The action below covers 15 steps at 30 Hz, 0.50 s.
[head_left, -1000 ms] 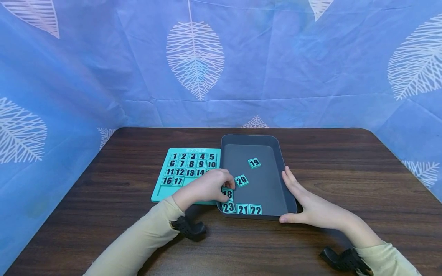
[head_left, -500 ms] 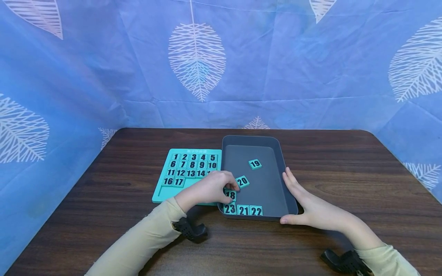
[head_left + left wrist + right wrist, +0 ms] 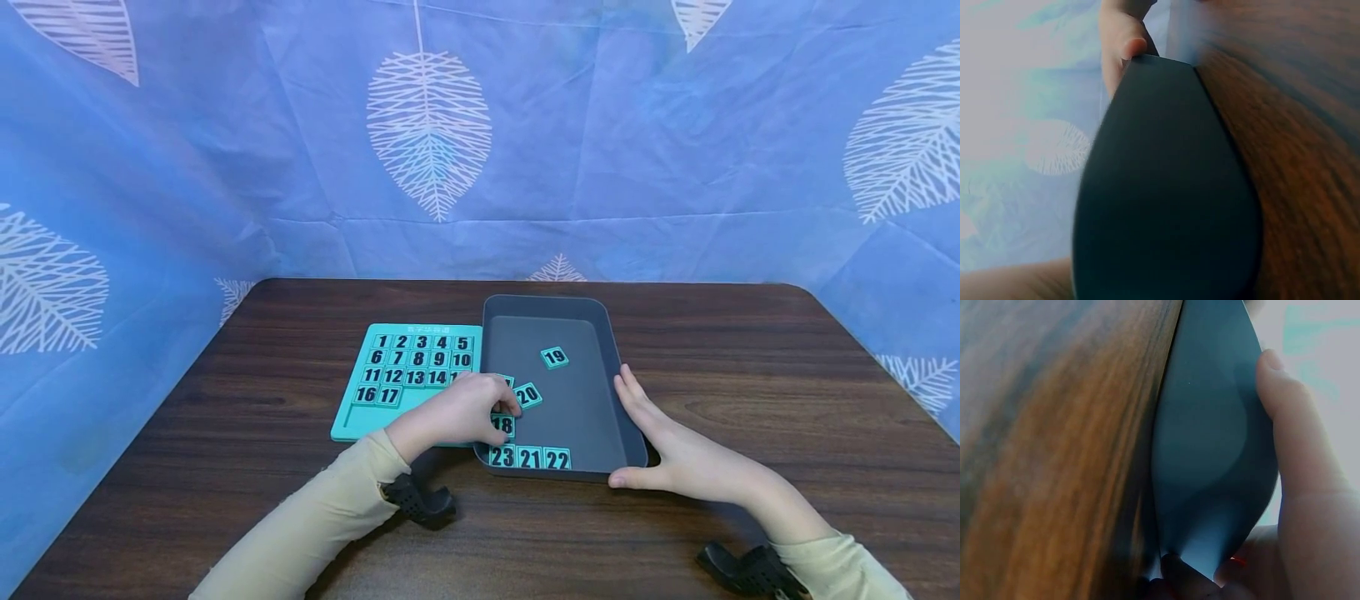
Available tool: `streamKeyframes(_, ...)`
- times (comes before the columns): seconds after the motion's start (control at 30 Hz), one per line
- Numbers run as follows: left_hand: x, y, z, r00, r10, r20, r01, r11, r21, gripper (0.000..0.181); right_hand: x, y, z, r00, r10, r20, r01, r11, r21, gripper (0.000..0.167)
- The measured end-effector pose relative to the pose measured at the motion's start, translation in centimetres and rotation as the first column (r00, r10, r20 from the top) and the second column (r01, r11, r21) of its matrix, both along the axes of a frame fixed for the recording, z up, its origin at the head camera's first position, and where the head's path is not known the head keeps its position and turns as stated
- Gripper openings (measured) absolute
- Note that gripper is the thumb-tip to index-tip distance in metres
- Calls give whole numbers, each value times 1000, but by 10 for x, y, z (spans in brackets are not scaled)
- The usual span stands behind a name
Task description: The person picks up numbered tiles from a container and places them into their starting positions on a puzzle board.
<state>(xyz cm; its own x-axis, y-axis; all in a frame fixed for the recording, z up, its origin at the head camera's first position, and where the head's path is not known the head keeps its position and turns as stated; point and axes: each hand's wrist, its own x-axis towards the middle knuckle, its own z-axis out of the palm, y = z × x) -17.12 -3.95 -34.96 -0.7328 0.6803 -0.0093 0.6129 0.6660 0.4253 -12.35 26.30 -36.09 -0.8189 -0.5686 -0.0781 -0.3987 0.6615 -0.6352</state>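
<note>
My left hand (image 3: pixel 468 408) reaches over the near left part of the grey tray (image 3: pixel 577 396), thumb and fingers pinching the tile numbered 18 (image 3: pixel 504 425). Just below it, tile 23 (image 3: pixel 502 456) stands in a row with tiles 21 (image 3: pixel 529 457) and 22 (image 3: pixel 557 458). Tile 20 (image 3: pixel 528 395) lies tilted beside the fingers, and tile 19 (image 3: pixel 554 357) is farther back. Another tile is mostly hidden behind the left hand. My right hand (image 3: pixel 675 446) holds the tray's near right corner, fingers along its side and thumb (image 3: pixel 1294 419) against the near wall.
Left of the tray, touching or slightly beneath its edge, lies a turquoise number board (image 3: pixel 360 421) with tiles from 1 to 17, partly covered by my left hand. Both stand on a dark wooden table (image 3: pixel 247 467). Behind it hangs a blue leaf-patterned cloth (image 3: pixel 525 167).
My left hand has shifted slightly right and nearer with tile 18. Tile 23 has straightened and moved right against tile 21. Part of another tile now shows behind the hand. My right hand stays in place.
</note>
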Motion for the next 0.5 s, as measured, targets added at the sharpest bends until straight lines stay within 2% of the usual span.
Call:
streamKeyframes(0.23,1,-1,-2,1000,-4,-25,7,994,105,25,0,0,0,1000,-3,-5,3,1000,14,109)
streamKeyframes(0.5,1,-10,12,996,-2,-91,26,964,264,28,0,0,0,1000,0,1,0,1000,-1,109)
